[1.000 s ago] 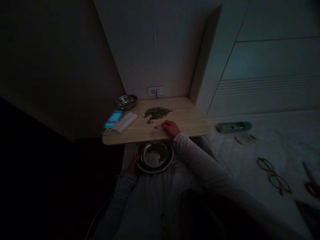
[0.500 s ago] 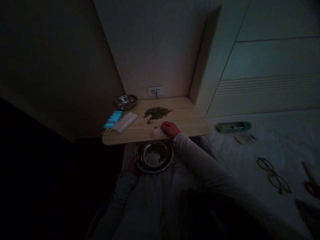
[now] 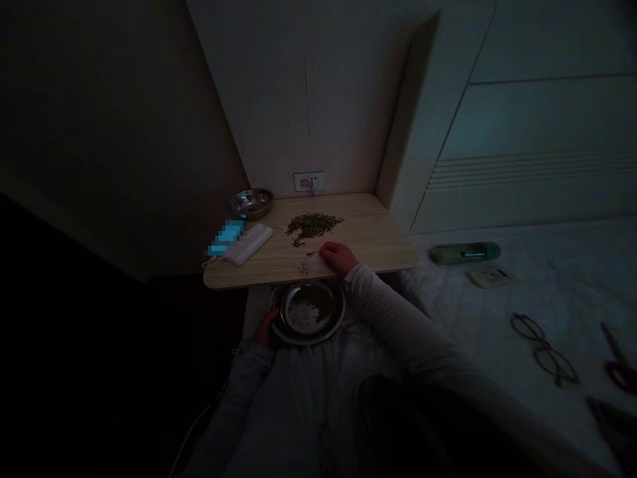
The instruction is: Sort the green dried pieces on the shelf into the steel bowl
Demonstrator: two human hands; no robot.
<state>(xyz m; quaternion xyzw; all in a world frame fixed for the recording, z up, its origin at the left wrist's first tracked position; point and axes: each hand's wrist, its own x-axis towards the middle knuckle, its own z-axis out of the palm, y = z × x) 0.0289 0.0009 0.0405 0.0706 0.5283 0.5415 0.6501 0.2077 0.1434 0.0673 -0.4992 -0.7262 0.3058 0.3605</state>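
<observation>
In the dim head view, my left hand point(image 3: 266, 328) grips the left rim of a round metal bowl point(image 3: 339, 317), held below the front edge of the wooden tabletop. Small dark grains and some pale ones lie inside the bowl. My right hand point(image 3: 339, 257) rests near that edge with its fingers curled together; what they pinch, if anything, is hidden. Just left of its fingertips are a few loose grains point(image 3: 304, 268). Farther back spreads a pile of small dark greenish grains, like beans point(image 3: 313, 224).
On the wooden tabletop point(image 3: 383, 226) are a second metal bowl point(image 3: 251, 203), a lit phone point(image 3: 226, 238) and a white power bank or strip point(image 3: 250, 244). A wall socket point(image 3: 309, 181) is behind. On the bed lie a green bottle point(image 3: 465, 253), glasses point(image 3: 545, 348) and scissors point(image 3: 620, 362).
</observation>
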